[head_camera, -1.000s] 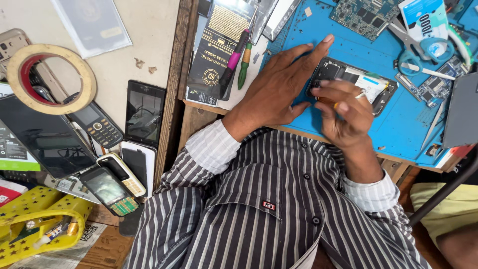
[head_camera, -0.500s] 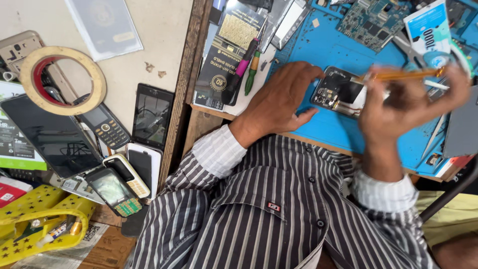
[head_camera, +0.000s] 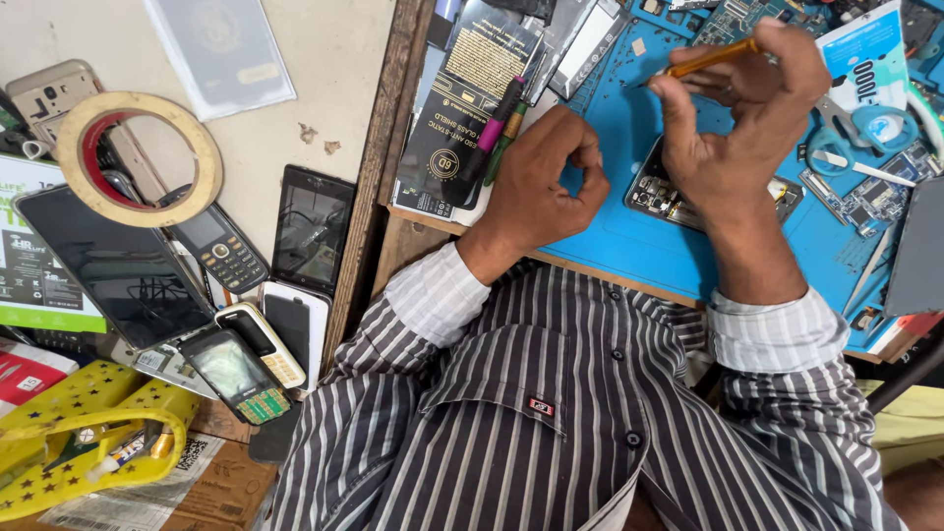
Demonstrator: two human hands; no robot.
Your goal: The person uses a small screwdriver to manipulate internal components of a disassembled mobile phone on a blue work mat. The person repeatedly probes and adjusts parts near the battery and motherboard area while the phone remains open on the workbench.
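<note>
the right hand [head_camera: 737, 118] is shut around a thin orange screwdriver [head_camera: 703, 61], lifted up over the blue mat [head_camera: 610, 236]. the left hand [head_camera: 541, 187] is curled into a loose fist with nothing in it that i can see, resting at the near edge of the mat. the opened phone [head_camera: 657, 197] lies flat on the mat, just under the right hand, and that hand hides part of it.

the tool tip is sharp and points left. if it comes down crooked it could scratch the tiny parts inside the phone. no hand is pressing the phone down, so it could slide. small screws could roll off the crowded tabletop [head_camera: 393, 256]. the scissors [head_camera: 865, 123] and loose circuit boards [head_camera: 875, 192] sit close and could get bumped.
</note>
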